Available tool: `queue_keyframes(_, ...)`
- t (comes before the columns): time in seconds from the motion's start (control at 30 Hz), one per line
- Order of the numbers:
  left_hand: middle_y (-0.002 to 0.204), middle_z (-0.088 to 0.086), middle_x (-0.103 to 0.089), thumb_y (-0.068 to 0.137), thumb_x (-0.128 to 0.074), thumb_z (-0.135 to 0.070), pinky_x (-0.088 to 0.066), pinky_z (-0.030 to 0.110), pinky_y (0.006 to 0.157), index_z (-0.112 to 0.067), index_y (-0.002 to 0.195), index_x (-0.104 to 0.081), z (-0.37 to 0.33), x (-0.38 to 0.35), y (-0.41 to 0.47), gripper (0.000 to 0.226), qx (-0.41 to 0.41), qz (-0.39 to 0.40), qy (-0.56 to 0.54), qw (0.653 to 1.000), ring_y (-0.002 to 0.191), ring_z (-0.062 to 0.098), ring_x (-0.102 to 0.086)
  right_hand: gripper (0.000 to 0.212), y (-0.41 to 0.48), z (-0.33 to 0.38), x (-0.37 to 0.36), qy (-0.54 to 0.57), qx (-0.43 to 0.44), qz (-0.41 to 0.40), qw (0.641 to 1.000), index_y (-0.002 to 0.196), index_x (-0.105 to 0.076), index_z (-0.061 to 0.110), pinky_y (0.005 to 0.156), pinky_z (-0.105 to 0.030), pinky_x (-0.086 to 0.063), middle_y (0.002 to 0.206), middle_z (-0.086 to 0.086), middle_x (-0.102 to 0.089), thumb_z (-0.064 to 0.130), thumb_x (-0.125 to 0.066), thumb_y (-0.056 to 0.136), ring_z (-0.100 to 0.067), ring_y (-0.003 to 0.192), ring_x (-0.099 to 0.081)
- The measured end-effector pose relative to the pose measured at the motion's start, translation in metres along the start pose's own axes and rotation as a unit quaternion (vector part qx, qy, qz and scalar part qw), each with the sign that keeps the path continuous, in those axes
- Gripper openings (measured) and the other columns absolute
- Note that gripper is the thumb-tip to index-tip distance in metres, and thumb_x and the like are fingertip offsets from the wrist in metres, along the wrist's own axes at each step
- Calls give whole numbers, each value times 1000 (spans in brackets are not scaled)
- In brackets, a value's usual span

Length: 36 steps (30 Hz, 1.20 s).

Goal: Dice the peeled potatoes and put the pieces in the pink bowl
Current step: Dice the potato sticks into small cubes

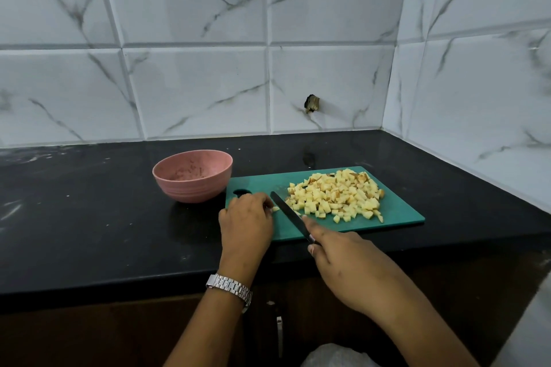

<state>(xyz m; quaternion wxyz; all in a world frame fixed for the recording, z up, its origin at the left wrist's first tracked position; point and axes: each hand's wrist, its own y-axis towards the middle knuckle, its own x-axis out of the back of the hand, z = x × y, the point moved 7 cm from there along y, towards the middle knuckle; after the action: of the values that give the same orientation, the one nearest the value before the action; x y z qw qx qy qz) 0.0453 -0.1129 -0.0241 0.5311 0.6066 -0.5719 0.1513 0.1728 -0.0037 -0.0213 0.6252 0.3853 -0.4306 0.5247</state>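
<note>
A heap of diced potato (337, 195) lies on the right half of a green cutting board (399, 216). The pink bowl (193, 176) stands on the black counter just left of the board, with no potato pieces in it. My right hand (343, 262) grips the handle of a dark knife (287, 213), index finger stretched along the blade; the blade points up-left on the board. My left hand (246, 217) rests on the board's left part, fingers curled over a small potato piece (275, 209) beside the blade.
The black counter (89, 217) runs left and back to white marble-look wall tiles; a side wall closes it on the right. The counter's front edge sits just below the board. A silver watch (229, 286) is on my left wrist.
</note>
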Motion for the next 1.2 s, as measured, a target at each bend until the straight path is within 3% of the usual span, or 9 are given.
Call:
queue_keyframes(0.13, 116, -6, -62, 95, -51, -29, -39, 33, 91, -28, 117, -61, 2, 0, 2, 24, 8, 3, -3, 1000, 110, 15, -51, 58, 10, 5, -11, -45, -22, 29, 998, 156, -5, 41, 82, -35, -48, 121, -4, -55, 28, -33, 107, -19, 101, -56)
queue_keyframes(0.3, 112, -5, -64, 93, -55, -29, -41, 34, 87, -27, 112, -64, 4, 3, 2, 21, 21, -8, -20, 1000, 107, 15, -53, 70, 27, 16, -17, -101, -32, 29, 994, 157, 0, 35, 71, -34, -43, 94, -1, -42, 15, -40, 104, -17, 86, -48)
queue_keyframes(0.57, 104, -4, -64, 92, -57, -36, -42, 32, 79, -24, 101, -65, 7, 5, 0, 17, 31, -32, -1, 999, 99, 17, -50, 67, 22, 12, -11, -82, -40, -5, 996, 157, 0, 32, 68, -32, -41, 94, 0, -43, 20, -39, 105, -16, 86, -47)
queue_keyframes(0.73, 99, -5, -63, 91, -59, -36, -42, 32, 80, -23, 97, -65, 6, 4, -1, 16, 22, -21, -28, 999, 96, 15, -50, 55, 13, 15, -10, -46, -17, -3, 999, 156, -4, 37, 76, -35, -48, 111, -3, -56, 31, -30, 108, -16, 91, -54)
queue_keyframes(0.9, 101, -7, -64, 88, -63, -28, -45, 32, 83, -25, 101, -65, 14, 3, -1, 14, 43, -18, -84, 995, 97, 12, -47, 56, 13, 15, -8, -32, -22, -10, 999, 157, -4, 37, 79, -35, -51, 108, -2, -57, 30, -31, 108, -16, 91, -57)
queue_keyframes(1.2, 110, -5, -65, 92, -57, -30, -46, 32, 85, -25, 113, -68, 12, 2, 0, 24, 37, -10, -56, 998, 102, 14, -48, 57, 16, 22, -13, -45, -4, -6, 999, 156, -5, 37, 73, -33, -48, 105, -1, -54, 28, -33, 107, -15, 88, -54)
